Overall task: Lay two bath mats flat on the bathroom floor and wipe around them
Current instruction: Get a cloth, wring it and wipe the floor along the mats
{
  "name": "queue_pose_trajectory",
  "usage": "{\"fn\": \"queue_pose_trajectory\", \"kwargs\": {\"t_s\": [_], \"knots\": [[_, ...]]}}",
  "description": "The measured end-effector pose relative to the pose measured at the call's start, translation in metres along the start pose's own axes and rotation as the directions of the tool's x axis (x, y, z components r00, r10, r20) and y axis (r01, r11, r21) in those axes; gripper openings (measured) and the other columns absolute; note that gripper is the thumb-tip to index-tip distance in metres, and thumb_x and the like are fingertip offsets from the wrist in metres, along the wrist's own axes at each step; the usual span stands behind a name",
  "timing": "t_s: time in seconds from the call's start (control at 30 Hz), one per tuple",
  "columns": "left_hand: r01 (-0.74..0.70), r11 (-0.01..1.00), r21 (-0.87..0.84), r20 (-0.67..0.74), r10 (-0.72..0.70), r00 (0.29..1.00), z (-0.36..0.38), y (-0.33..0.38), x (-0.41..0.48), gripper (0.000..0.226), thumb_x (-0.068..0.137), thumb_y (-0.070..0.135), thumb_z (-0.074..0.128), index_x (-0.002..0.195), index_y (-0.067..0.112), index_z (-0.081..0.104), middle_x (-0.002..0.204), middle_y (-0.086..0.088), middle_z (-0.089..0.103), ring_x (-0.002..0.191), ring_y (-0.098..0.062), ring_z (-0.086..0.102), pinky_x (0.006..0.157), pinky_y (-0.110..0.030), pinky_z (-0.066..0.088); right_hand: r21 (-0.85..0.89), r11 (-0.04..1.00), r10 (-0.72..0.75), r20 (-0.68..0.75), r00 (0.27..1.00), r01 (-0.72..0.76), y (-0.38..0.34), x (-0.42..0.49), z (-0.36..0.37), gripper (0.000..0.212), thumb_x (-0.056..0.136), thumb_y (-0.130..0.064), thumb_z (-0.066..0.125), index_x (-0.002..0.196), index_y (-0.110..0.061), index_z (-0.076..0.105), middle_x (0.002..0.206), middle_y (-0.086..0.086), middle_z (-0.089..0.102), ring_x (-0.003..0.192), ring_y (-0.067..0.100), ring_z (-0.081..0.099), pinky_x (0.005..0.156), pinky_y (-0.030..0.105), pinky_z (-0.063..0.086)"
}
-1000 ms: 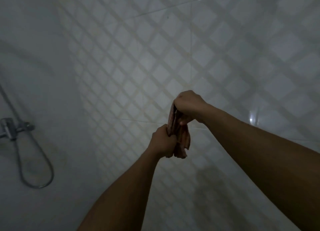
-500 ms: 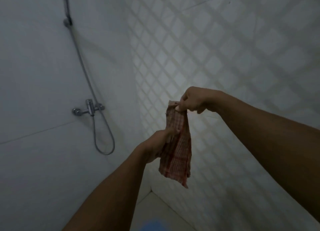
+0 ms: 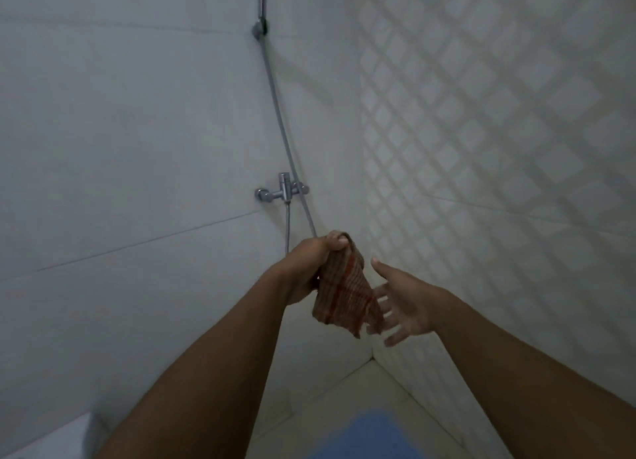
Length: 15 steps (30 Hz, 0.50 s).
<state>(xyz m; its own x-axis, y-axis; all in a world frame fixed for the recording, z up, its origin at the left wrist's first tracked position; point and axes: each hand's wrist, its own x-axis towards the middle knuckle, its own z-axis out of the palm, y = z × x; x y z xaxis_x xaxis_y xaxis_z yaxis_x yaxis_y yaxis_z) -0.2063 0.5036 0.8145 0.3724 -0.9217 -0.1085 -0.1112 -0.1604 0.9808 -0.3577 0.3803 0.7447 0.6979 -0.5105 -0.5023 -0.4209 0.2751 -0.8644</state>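
Note:
A red-checked cloth (image 3: 347, 293) hangs in mid-air in front of the wall corner. My left hand (image 3: 309, 269) grips its upper end, fingers curled over the top. To the right of the cloth's lower part is my right hand (image 3: 402, 307), fingers spread and straight, holding nothing. A blue bath mat (image 3: 371, 438) lies on the floor at the bottom of the view, partly cut off by the frame edge.
A chrome shower mixer (image 3: 284, 191) is fixed to the left wall, with its hose (image 3: 275, 93) running up to a rail. The patterned tile wall (image 3: 499, 148) stands on the right. A pale floor (image 3: 347, 400) meets the corner; a white object (image 3: 51, 438) sits bottom left.
My right hand has let go of the cloth's top and dropped beside it, open. My left hand now holds the cloth's upper end. The view has tilted down toward the floor.

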Motion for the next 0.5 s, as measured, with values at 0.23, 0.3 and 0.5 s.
{"fn": "queue_pose_trajectory", "kwargs": {"t_s": [0.23,0.3,0.5], "knots": [[-0.033,0.986,0.166,-0.069,0.045,0.997,-0.061,-0.006,-0.026,0.032,0.097,0.033,0.052,0.115,0.015,0.071,0.111,-0.009,0.075,0.107,-0.030,0.067,0.088,-0.041,0.050,0.381,0.891,-0.275,0.023,0.961,0.246,-0.023,0.019,0.080,0.054,0.099,-0.050,0.049,0.125,-0.005,0.065,0.110,0.017,0.066,0.104,0.035,0.060,0.098,0.049,0.046],[-0.012,0.980,0.200,-0.148,0.043,0.988,-0.074,-0.011,-0.029,0.026,0.098,0.033,0.052,0.110,0.019,0.071,0.110,-0.011,0.072,0.105,-0.030,0.066,0.093,-0.043,0.051,0.390,0.876,-0.309,0.000,0.951,0.284,-0.029,0.016,0.089,0.046,0.098,-0.046,0.051,0.121,-0.009,0.065,0.102,0.014,0.066,0.092,0.031,0.061,0.086,0.043,0.049],[0.153,0.961,0.231,-0.325,-0.072,0.943,-0.090,-0.039,-0.021,0.024,0.095,0.031,0.060,0.105,0.011,0.068,0.110,-0.011,0.069,0.104,-0.027,0.062,0.094,-0.039,0.049,0.498,0.791,-0.369,-0.077,0.926,0.356,-0.039,0.026,0.101,0.030,0.091,0.008,0.049,0.119,0.006,0.057,0.106,0.025,0.062,0.085,0.029,0.064,0.074,0.040,0.058]]}}
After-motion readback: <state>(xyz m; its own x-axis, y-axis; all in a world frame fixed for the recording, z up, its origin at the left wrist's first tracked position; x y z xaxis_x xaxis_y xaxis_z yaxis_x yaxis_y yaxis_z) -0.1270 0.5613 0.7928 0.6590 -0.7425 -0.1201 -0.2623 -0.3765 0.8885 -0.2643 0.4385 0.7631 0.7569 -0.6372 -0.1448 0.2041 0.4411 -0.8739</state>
